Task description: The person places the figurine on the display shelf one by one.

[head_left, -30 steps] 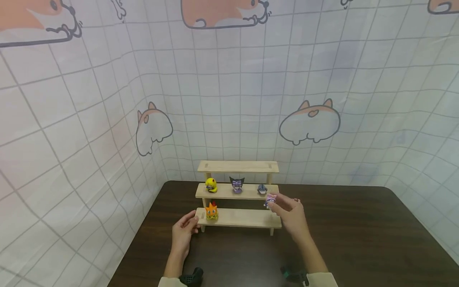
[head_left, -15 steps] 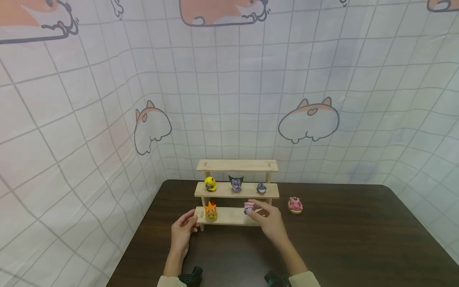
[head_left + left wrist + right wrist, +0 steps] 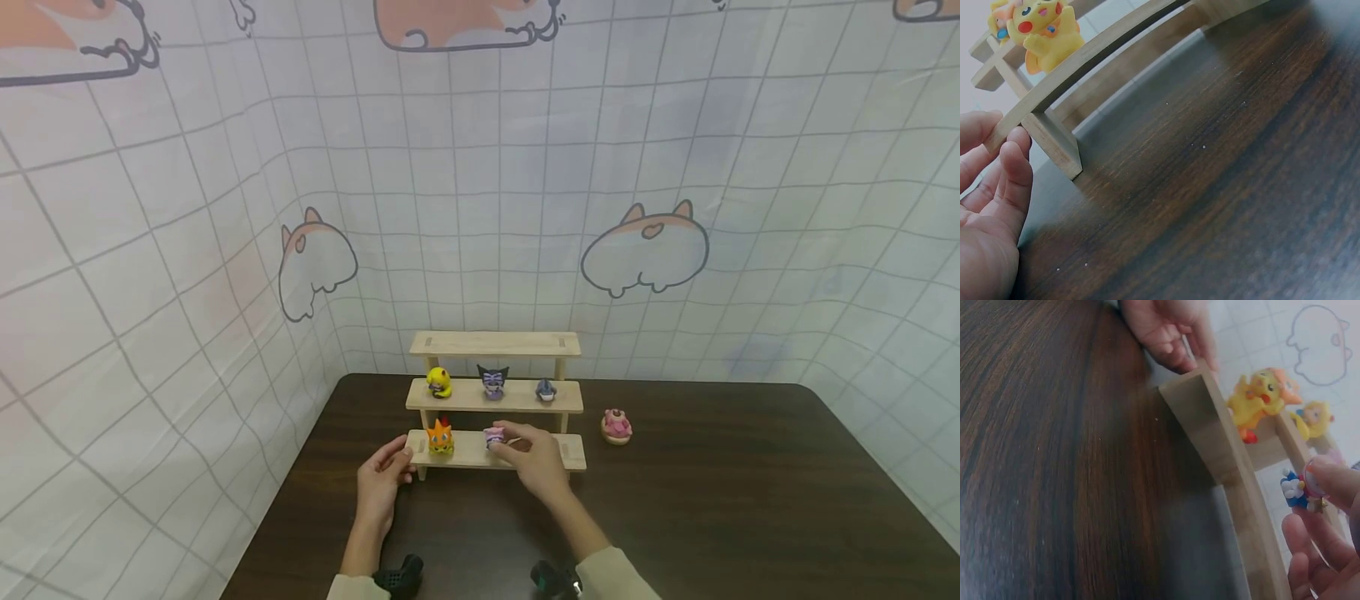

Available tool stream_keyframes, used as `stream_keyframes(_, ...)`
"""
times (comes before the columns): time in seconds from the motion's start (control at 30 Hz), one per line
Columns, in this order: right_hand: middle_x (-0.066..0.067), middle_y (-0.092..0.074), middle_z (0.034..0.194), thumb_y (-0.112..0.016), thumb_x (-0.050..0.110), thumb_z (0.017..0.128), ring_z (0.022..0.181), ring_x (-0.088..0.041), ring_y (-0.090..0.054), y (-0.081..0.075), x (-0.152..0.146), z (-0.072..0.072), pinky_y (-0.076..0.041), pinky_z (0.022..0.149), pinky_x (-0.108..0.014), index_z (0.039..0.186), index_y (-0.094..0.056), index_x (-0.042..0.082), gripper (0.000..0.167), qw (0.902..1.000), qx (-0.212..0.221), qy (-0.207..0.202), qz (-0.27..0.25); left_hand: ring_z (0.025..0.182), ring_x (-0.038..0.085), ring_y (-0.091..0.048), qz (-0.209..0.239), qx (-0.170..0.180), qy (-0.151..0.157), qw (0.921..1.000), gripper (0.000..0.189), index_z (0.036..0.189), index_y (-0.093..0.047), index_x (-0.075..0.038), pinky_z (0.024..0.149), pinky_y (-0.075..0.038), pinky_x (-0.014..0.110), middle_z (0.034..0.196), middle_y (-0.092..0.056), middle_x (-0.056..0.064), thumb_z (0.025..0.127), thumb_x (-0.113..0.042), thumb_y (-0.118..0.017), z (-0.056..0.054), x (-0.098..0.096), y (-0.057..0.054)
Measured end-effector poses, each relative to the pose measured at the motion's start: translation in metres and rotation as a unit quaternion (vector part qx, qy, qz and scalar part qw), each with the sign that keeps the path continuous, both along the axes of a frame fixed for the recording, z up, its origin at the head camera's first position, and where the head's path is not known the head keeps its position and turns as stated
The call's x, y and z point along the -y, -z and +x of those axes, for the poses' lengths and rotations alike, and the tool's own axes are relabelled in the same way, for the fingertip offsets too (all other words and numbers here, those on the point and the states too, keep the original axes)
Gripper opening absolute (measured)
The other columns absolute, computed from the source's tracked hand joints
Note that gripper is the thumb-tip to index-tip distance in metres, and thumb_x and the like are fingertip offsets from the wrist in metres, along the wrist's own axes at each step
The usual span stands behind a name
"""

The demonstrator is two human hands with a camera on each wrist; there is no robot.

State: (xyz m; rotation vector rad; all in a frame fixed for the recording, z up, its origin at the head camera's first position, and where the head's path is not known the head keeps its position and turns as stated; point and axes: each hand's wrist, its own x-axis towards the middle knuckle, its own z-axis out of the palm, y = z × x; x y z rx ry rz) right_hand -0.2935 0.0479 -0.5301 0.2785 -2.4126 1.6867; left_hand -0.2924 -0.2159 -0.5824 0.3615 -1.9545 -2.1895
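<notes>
My left hand (image 3: 378,485) pinches the left end of the bottom tier of a three-tier wooden display stand (image 3: 468,450), thumb above and fingers below in the left wrist view. Between thumb and fingers, my right hand (image 3: 542,463) holds a small pink figurine (image 3: 492,435) over the middle of that tier; its blue and white lower part shows in the right wrist view. Whether its base touches the board, I cannot tell. A yellow figurine with an orange hood (image 3: 440,438) stands near the left end of the same tier.
On the middle tier stand a yellow figurine (image 3: 438,382), a purple one with black pointed ears (image 3: 492,382) and a grey-blue one (image 3: 545,390). Right of the stand, a pink figurine on a round base (image 3: 617,427) sits on the dark wooden table (image 3: 720,483).
My right hand has carried the pink figurine leftward from beyond the stand's right end to the bottom tier's middle, uncovering the pink figurine on the table. My left hand keeps its grip.
</notes>
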Motion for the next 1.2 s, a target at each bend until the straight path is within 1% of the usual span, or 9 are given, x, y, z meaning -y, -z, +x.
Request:
stream_keyframes(0.03,-0.008,-0.077,0.104,-0.084,0.024,0.085,0.086,-0.021,-0.072,0.000,0.001,0.000,-0.055,0.068,-0.024,0.118,-0.078,0.016,0.035,1.0000,0.000,0.002,0.003,0.077,0.010,-0.068,0.002,0.002,-0.001,1.0000,0.036,0.133,-0.066,-0.005,0.064,-0.057,0.023,0.096,-0.074,-0.003,0.099,-0.014,-0.069,0.000,0.000,0.000)
stream_keyframes(0.1,-0.008,-0.077,0.103,-0.084,0.024,0.085,0.086,-0.021,-0.072,0.002,0.004,-0.002,-0.055,0.067,-0.024,0.118,-0.078,0.016,0.035,0.9998,-0.005,0.007,0.017,0.077,0.010,-0.068,-0.001,-0.001,0.001,1.0000,0.037,0.134,-0.065,-0.002,0.064,-0.057,0.023,0.096,-0.074,-0.002,0.099,-0.015,-0.069,0.000,0.000,0.000)
stream_keyframes(0.3,-0.006,-0.077,0.101,-0.084,0.023,0.085,0.087,-0.019,-0.072,0.007,0.009,-0.006,-0.057,0.074,-0.031,0.117,-0.078,0.016,0.032,0.9976,-0.012,0.029,0.062,0.076,0.010,-0.068,0.001,-0.003,0.002,1.0000,0.038,0.134,-0.065,-0.002,0.063,-0.057,0.023,0.096,-0.074,-0.001,0.099,-0.016,-0.069,0.000,0.000,-0.001)
stream_keyframes(0.4,-0.006,-0.077,0.100,-0.083,0.022,0.086,0.088,-0.019,-0.071,0.008,0.009,-0.006,-0.057,0.074,-0.034,0.116,-0.078,0.015,0.031,0.9971,-0.010,0.030,0.070,0.077,0.010,-0.068,0.002,-0.001,0.000,1.0000,0.037,0.134,-0.065,-0.003,0.064,-0.057,0.023,0.096,-0.074,-0.002,0.099,-0.015,-0.069,0.000,0.000,-0.001)
stream_keyframes(0.5,-0.005,-0.077,0.099,-0.083,0.021,0.086,0.086,-0.018,-0.070,0.009,0.010,-0.007,-0.056,0.073,-0.033,0.115,-0.078,0.014,0.030,0.9966,-0.011,0.032,0.076,0.077,0.010,-0.068,0.001,0.002,0.001,1.0000,0.037,0.135,-0.064,-0.003,0.064,-0.057,0.023,0.096,-0.074,-0.002,0.100,-0.015,-0.068,0.000,0.000,-0.001)
stream_keyframes(0.67,-0.005,-0.078,0.098,-0.083,0.021,0.086,0.082,-0.015,-0.071,0.012,0.010,-0.009,-0.054,0.070,-0.031,0.114,-0.078,0.014,0.030,0.9963,-0.012,0.036,0.077,0.078,0.010,-0.068,-0.002,0.009,0.001,1.0000,0.037,0.136,-0.064,-0.005,0.066,-0.058,0.023,0.096,-0.073,-0.004,0.100,-0.015,-0.068,-0.001,0.000,-0.001)
stream_keyframes(0.93,-0.004,-0.078,0.098,-0.083,0.022,0.086,0.080,-0.014,-0.070,0.014,0.011,-0.009,-0.053,0.068,-0.030,0.114,-0.076,0.013,0.031,0.9966,-0.009,0.041,0.071,0.077,0.009,-0.068,-0.001,0.008,0.002,1.0000,0.040,0.136,-0.063,-0.004,0.065,-0.057,0.022,0.096,-0.073,-0.004,0.099,-0.016,-0.069,-0.001,0.000,0.000)
stream_keyframes(1.0,-0.005,-0.077,0.099,-0.083,0.022,0.086,0.080,-0.013,-0.069,0.014,0.010,-0.008,-0.053,0.068,-0.029,0.117,-0.075,0.012,0.033,0.9968,-0.007,0.038,0.070,0.078,0.009,-0.068,-0.001,0.008,0.002,1.0000,0.039,0.136,-0.064,-0.004,0.065,-0.057,0.022,0.096,-0.073,-0.004,0.099,-0.016,-0.069,-0.001,0.000,0.000)
stream_keyframes(1.2,-0.005,-0.076,0.105,-0.083,0.023,0.086,0.084,-0.013,-0.069,0.015,0.005,-0.004,-0.054,0.067,-0.027,0.127,-0.068,0.012,0.045,0.9990,0.013,0.016,0.040,0.078,0.010,-0.068,0.001,0.004,0.001,1.0000,0.038,0.135,-0.064,-0.004,0.064,-0.057,0.023,0.096,-0.073,-0.002,0.099,-0.016,-0.069,0.000,0.000,0.000)
